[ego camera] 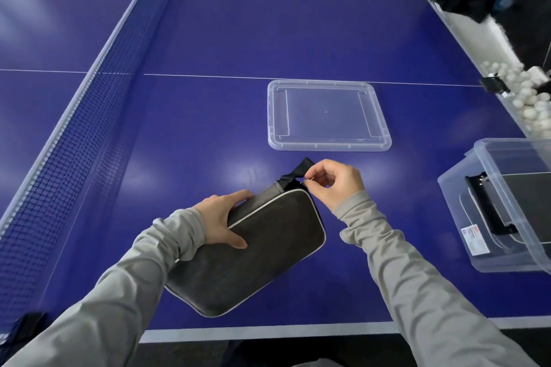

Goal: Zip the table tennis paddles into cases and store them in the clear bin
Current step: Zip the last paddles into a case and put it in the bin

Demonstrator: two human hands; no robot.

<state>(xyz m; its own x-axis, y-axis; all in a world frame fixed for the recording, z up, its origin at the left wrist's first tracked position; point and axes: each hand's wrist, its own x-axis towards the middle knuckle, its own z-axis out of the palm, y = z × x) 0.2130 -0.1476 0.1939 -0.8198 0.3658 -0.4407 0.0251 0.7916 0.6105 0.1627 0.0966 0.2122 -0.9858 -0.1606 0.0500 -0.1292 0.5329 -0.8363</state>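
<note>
A dark grey paddle case (pixel 262 253) with pale piping lies tilted on the blue table, near its front edge. My left hand (pixel 222 217) grips the case's upper left side and steadies it. At the case's top right corner, just below a black strap loop (pixel 298 174), my right hand (pixel 334 183) pinches the zipper pull. The paddle itself is hidden. The clear bin (pixel 465 217) stands at the right edge of the table, with another dark case (pixel 524 197) lying inside it.
The bin's clear lid (pixel 328 116) lies flat on the table beyond the case. The net (pixel 89 116) runs along the left. A trough of white balls (pixel 524 92) sits off the table's right side. The table's front edge (pixel 268 332) is close to me.
</note>
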